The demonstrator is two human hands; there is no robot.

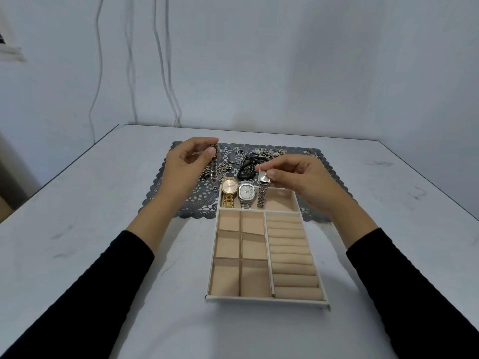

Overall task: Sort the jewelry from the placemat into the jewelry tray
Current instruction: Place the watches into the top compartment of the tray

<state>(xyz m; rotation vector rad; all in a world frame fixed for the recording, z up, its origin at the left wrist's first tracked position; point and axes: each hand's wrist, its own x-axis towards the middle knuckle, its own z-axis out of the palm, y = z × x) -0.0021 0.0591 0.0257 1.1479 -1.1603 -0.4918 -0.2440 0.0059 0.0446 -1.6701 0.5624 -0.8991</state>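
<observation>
Black sleeves [85, 288] cover both forearms at the near edge of the bench [77, 203], one at each side of the jewelry tray [267, 301]. Tray position: centre of the bench, near end toward the person, far end overlapping the near edge of the placemat [160, 200]. Tray layout: six square compartments on the left, all unoccupied; a bank of padded ring rolls [291, 257] on the right, unoccupied; one long compartment across the far end. Contents of the far compartment: a gold watch [229, 189] at its left end and a silver watch [246, 192] just beside it, both lying with faces up. Right hand [300, 177]: grip closed, thumb and fingers pinching the case of a rectangular silver watch [263, 178], with the mesh band hanging down into the far compartment, right of the silver watch. Left hand [185, 161]: grip closed on the case of a dark-faced watch [213, 161], held above the left part of the placemat, band hanging straight down. Placemat: dark grey lace pattern, lying toward the far edge of the bench. Items on it: a black beaded bracelet [247, 164] near the middle and tangled silver chains [261, 152] behind it; more chain shows below the left hand, details unclear.
</observation>
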